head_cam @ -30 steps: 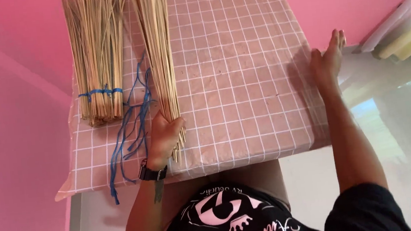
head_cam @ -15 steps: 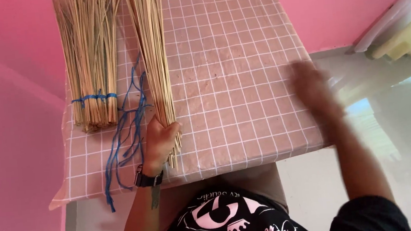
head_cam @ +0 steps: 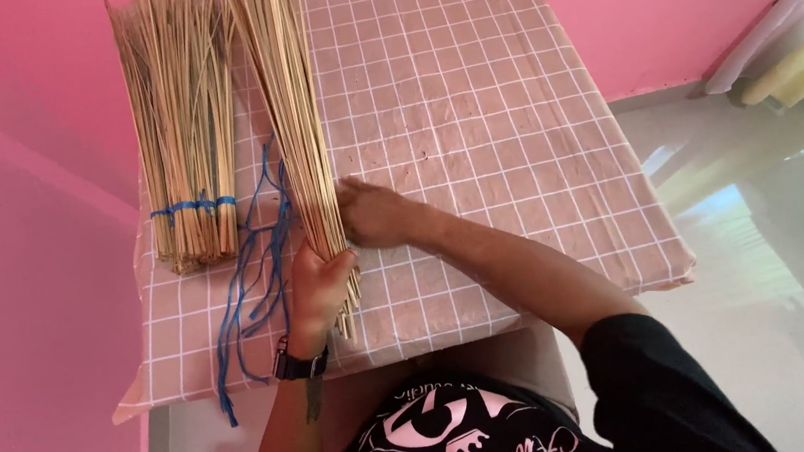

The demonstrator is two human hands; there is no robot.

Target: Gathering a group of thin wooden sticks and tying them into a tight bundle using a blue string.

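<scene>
A loose bundle of long pale sticks (head_cam: 291,109) lies lengthwise on the pink checked tablecloth (head_cam: 470,111). My left hand (head_cam: 317,285) grips that bundle near its lower end. My right hand (head_cam: 373,211) reaches across and touches the bundle's right side just above my left hand; whether it grips is unclear. To the left lies a second stick bundle (head_cam: 181,129), tied with a blue string band near its bottom. Several loose blue strings (head_cam: 247,270) trail between the two bundles and hang over the table's front edge.
Pink walls stand to the left and behind the table. To the right is a pale glossy floor (head_cam: 778,249) with cream boards (head_cam: 799,65) at the upper right corner.
My right hand has swung from the table's right edge across to the loose stick bundle. My left hand has kept its grip on the bundle.
</scene>
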